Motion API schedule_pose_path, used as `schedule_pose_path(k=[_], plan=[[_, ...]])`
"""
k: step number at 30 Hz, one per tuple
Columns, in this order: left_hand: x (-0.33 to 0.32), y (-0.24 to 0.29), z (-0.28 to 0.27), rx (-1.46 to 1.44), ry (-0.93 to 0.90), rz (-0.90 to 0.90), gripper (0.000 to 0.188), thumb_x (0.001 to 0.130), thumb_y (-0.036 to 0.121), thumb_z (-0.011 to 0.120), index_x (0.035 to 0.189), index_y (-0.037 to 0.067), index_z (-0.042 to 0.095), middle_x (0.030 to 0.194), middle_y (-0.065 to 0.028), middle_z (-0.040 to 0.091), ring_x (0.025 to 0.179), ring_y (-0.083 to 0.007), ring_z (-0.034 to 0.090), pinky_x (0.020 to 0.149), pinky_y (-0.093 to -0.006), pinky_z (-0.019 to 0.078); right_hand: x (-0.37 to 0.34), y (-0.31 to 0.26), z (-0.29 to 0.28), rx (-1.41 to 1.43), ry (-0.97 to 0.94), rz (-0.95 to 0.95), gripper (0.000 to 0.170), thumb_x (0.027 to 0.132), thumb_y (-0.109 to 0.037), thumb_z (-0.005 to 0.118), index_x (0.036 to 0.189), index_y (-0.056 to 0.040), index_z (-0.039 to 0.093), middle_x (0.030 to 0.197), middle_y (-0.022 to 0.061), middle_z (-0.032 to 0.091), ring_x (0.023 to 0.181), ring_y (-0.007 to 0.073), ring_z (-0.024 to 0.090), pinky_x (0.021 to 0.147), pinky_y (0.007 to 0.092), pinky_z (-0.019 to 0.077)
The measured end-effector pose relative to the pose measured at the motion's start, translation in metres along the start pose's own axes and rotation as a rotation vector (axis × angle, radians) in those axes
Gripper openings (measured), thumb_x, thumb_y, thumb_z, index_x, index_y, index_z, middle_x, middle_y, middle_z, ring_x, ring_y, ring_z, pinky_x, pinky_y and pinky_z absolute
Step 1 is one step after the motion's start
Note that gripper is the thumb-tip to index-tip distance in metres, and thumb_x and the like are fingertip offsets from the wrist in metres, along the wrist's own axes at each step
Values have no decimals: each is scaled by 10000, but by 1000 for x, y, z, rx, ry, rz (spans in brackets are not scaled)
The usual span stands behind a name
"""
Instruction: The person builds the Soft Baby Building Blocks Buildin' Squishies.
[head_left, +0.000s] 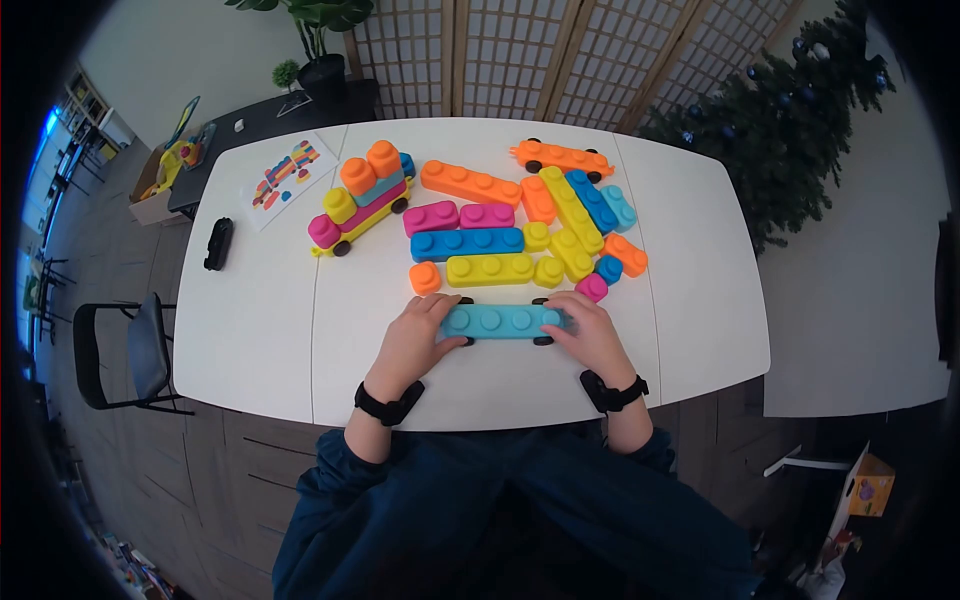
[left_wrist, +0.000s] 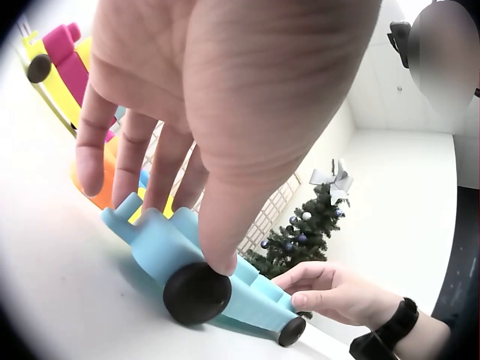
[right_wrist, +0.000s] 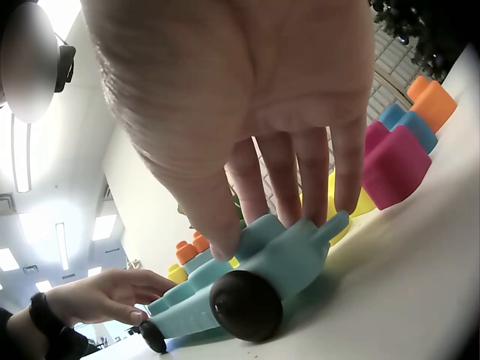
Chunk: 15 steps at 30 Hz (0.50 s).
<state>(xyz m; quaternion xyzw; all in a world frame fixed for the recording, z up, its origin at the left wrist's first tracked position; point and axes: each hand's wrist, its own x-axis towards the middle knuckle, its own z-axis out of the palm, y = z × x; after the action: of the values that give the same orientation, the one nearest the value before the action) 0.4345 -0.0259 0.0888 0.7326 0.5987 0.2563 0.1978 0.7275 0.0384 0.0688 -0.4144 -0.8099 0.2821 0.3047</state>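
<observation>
The white table (head_left: 250, 340) spreads under and all around the light-blue wheeled base (head_left: 505, 322), and its flat top gives, I think, enough room to lay every part separately. Far to the left of the base and beyond it lies a printed sheet (head_left: 287, 187) with pictures of coloured block vehicles, probably placed there to be looked at while both hands are occupied. Closer, also left and beyond the base, stands a built block vehicle (head_left: 368, 214), perhaps put aside to leave the working place free. The base itself is on the table directly before the person, with its studs (head_left: 491, 319) upward and no block on them. The left hand (head_left: 408, 338) holds its left end and the right hand (head_left: 597, 335) its right end, each with the thumb toward the near side and the fingers at the far side; this grip likely prevents the wheels (right_wrist: 246, 305) from rolling. Well beyond the base, a little to the right, is an orange wheeled base (head_left: 563, 158). Between these two lie the loose long blocks, such as the orange one (head_left: 470, 184), the blue one (head_left: 467, 243) and the yellow one (head_left: 490, 269), maybe grouped to be within easy reach. The smallest, an orange one-stud block (head_left: 425, 278) and a magenta one-stud block (head_left: 592, 288), lie just beyond the base's left and right ends.
</observation>
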Motion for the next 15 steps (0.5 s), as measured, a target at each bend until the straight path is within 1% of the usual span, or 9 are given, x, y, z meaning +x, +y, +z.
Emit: schedule_pose_path(k=[3, 7, 9, 15], plan=[[2, 2, -1, 9, -2, 4, 512, 770, 199, 837, 1232, 89, 645, 1153, -69, 653, 1085, -298, 627, 893, -400, 549, -2, 0, 0, 28, 21, 17, 318, 797, -97, 819, 1072, -27, 673, 1148, 129, 682, 1032, 325, 671, 882, 370, 557], [1, -2, 2, 16, -1, 21, 507, 768, 195, 836, 1226, 87, 646, 1148, -67, 652, 1085, -300, 623, 884, -401, 551, -2, 4, 3, 24, 40, 12, 313, 800, -94, 819, 1066, -19, 673, 1148, 137, 682, 1032, 334, 673, 884, 373, 556], [1, -1, 1, 9, -6, 11, 509, 772, 177, 833, 1239, 88, 650, 1186, -71, 661, 1059, -288, 620, 917, -382, 535, -2, 6, 4, 28, 45, 0, 306, 801, -98, 822, 1057, -15, 676, 1148, 141, 681, 1033, 337, 674, 887, 371, 553], [1, -1, 2, 15, -3, 7, 508, 769, 170, 832, 1235, 78, 651, 1187, -71, 661, 1060, -295, 617, 918, -386, 534, -3, 8, 4, 30, 43, -11, 298, 807, -99, 817, 1053, -10, 676, 1152, 143, 679, 1036, 340, 665, 890, 370, 547]])
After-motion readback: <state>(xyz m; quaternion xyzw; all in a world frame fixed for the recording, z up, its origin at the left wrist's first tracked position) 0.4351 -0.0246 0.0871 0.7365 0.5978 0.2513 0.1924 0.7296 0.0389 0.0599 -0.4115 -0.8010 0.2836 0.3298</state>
